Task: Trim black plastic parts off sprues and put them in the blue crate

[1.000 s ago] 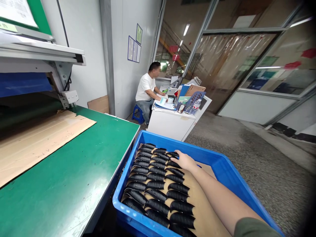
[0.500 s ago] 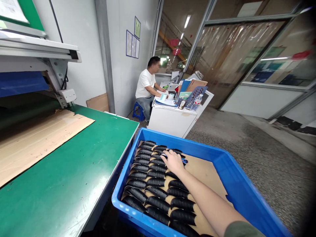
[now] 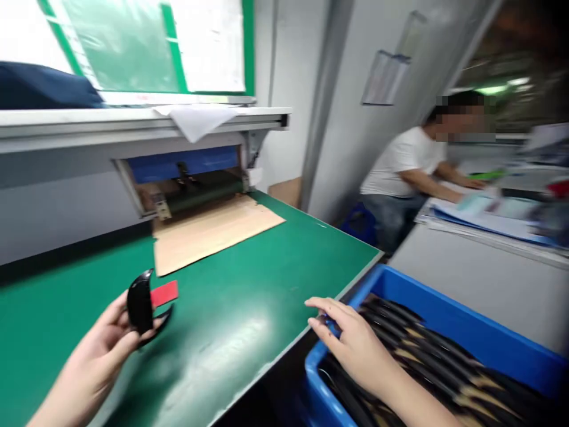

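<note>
Head view: left hand (image 3: 95,356) grips an upright curved black piece (image 3: 140,302) (red tab (image 3: 164,294) rightward); right hand (image 3: 355,344) curls over blue crate (image 3: 444,320).

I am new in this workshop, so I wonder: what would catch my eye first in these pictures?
The left hand holds a curved black piece with a red strip above the green work table. The right hand rests at the corner of the blue crate, which is full of black pieces on brown paper. Behind, a person in a white T-shirt sits at a desk.
</note>
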`<state>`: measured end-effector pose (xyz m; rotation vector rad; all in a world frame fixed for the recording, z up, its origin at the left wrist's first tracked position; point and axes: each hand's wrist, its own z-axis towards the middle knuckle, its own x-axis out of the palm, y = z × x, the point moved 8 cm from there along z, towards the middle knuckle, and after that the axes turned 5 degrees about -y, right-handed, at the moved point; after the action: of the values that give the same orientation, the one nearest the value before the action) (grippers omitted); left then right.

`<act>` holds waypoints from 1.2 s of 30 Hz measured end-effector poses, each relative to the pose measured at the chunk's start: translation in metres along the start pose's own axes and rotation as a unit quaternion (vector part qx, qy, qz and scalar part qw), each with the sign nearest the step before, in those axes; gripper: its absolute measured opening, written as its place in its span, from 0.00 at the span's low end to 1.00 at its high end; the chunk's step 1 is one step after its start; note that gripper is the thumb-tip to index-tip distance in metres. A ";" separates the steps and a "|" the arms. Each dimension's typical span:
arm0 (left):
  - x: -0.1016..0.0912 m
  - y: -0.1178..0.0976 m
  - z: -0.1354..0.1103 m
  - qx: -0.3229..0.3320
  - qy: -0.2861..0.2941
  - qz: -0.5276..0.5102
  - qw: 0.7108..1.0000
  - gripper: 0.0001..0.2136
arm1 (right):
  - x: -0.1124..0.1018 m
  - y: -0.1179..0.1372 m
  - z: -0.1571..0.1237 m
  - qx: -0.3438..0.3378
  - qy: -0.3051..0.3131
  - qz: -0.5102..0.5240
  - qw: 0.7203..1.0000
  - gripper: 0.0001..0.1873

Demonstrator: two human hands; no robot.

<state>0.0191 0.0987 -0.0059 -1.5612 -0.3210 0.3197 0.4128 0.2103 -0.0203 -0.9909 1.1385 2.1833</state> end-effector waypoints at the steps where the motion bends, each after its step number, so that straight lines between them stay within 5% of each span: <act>1: -0.005 -0.004 -0.003 -0.002 0.003 -0.010 1.000 0.35 | 0.014 0.033 0.014 -0.037 0.029 0.039 0.998 0.13; 7: -0.040 -0.034 -0.009 0.071 -0.028 -0.016 0.997 0.26 | 0.073 0.218 0.082 -0.252 0.120 0.142 0.950 0.21; 12: -0.084 -0.024 -0.006 0.132 -0.131 -0.057 0.981 0.23 | 0.122 0.309 0.128 -0.415 0.088 0.224 0.877 0.36; 15: -0.097 -0.005 0.000 0.115 -0.179 -0.125 0.969 0.24 | 0.148 0.318 0.141 -0.419 0.042 0.242 0.874 0.39; 19: -0.087 0.003 0.005 0.087 -0.160 -0.159 0.970 0.24 | 0.170 0.310 0.132 -0.432 0.083 0.215 0.872 0.38; 28: -0.086 0.012 0.005 0.044 -0.187 -0.220 0.956 0.26 | 0.182 0.302 0.135 -0.387 0.105 0.151 0.904 0.41; 36: -0.086 0.001 0.000 0.071 -0.177 -0.204 0.960 0.24 | 0.184 0.306 0.130 -0.385 0.093 0.133 0.908 0.41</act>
<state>-0.0601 0.0642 -0.0067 -1.2547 -0.8674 0.2879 0.0389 0.1704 0.0369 -1.4472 0.4636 2.8994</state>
